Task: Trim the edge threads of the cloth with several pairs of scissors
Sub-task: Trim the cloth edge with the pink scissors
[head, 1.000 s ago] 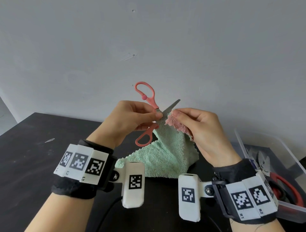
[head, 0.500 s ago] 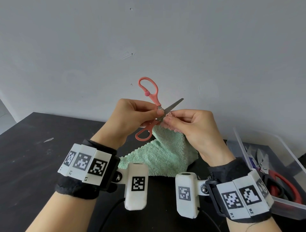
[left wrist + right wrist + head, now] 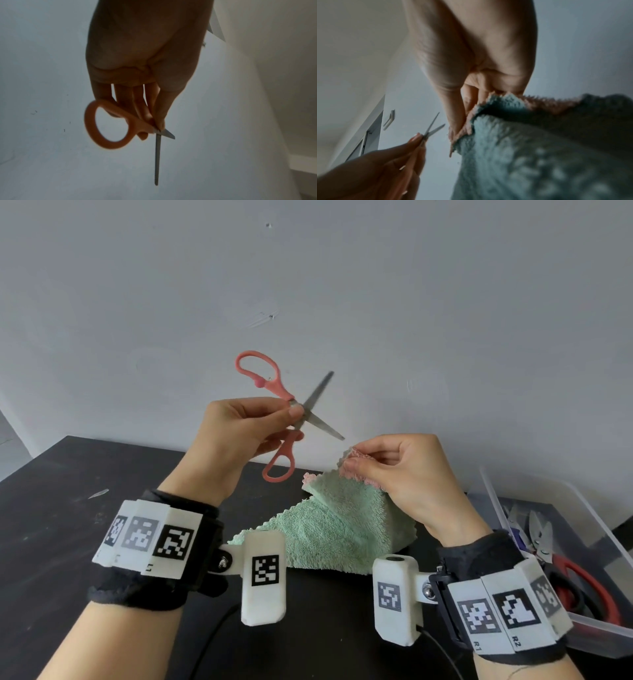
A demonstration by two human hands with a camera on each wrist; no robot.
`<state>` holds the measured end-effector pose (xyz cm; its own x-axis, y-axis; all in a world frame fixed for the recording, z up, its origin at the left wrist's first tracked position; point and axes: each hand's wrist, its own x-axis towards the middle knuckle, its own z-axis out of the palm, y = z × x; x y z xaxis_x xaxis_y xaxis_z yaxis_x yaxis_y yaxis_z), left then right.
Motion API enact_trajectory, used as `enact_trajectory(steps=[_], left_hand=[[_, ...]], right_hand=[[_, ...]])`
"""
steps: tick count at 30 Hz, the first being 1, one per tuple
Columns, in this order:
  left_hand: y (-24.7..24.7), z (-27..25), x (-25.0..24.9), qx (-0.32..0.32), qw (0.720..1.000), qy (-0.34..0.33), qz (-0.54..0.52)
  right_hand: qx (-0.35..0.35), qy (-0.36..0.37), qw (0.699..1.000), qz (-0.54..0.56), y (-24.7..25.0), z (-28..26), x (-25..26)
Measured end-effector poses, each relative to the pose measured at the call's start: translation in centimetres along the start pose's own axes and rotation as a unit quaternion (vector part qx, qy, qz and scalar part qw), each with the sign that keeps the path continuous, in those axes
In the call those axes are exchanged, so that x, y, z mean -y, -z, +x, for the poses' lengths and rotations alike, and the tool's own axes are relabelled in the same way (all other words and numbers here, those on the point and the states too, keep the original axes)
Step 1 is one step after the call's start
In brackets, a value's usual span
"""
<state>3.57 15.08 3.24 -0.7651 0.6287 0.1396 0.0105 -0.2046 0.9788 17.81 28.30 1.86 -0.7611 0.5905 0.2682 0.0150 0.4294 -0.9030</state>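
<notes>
left hand [image 3: 239,433] pinches the small coral-handled metal scissors [image 3: 286,412] at the pivot, thumb and fingertips clamped there, not through the loops; blades spread wide, raised in the air, apart from the cloth. right hand [image 3: 404,474] pinches the raised corner of the soft mint-green terry cloth with pink scalloped edging [image 3: 339,525]; the rest of it drapes down onto the black tabletop [image 3: 51,525].

handling, my read: cloth is light, floppy and fluffy, sags wherever unsupported, so the edge needs pinching just beside the cut spot and pulling taut. pile is grippy, unlikely to slip. scissors are light and rigid with sharp tips; the pivot grip looks loose for cutting, fingers likely belong in the loops. clear plastic bin [image 3: 582,631] at right holds red-handled scissors [image 3: 579,587] and other pairs.
</notes>
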Motion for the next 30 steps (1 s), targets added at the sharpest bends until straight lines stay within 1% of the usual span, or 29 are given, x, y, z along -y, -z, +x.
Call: enact_trajectory(steps=[2,6,9,11,15,18,21,23,27,30], left_hand=[[0.6,0.1,-0.2,-0.011,1.000,0.005,-0.025],[0.5,0.2,-0.1,0.001,0.999,0.025,-0.020],[0.2,0.3,0.2,0.001,0.999,0.037,-0.021],[0.1,0.3,0.2,0.009,0.999,0.045,-0.028],[-0.4,0.1,0.1,0.034,0.995,0.066,-0.068],[-0.9,0.1,0.2,0.034,0.990,0.090,-0.106],[-1.5,0.1,0.5,0.020,0.986,0.104,-0.132],[-2.0,0.0,0.7,0.014,0.982,0.113,-0.150],[-2.6,-0.2,0.9,0.008,0.976,0.120,-0.184],[-3.0,-0.4,0.8,0.020,0.973,0.119,-0.195]], right_hand=[[-0.015,0.003,1.000,-0.001,-0.1,0.1,-0.2],[-0.034,0.008,0.999,0.021,-0.6,0.2,-0.2],[-0.059,-0.024,0.996,0.057,-0.7,0.2,-0.4],[-0.074,-0.057,0.989,0.110,-0.5,0.3,-0.6],[-0.065,-0.104,0.958,0.259,-0.4,0.5,-0.4],[-0.047,-0.142,0.914,0.377,-0.2,0.7,0.0],[-0.024,-0.145,0.882,0.448,-0.3,0.7,0.4],[-0.013,-0.142,0.872,0.468,-0.5,0.6,0.6],[0.003,-0.133,0.865,0.485,-0.9,0.5,0.9],[-0.006,-0.128,0.859,0.495,-1.2,0.5,0.9]])
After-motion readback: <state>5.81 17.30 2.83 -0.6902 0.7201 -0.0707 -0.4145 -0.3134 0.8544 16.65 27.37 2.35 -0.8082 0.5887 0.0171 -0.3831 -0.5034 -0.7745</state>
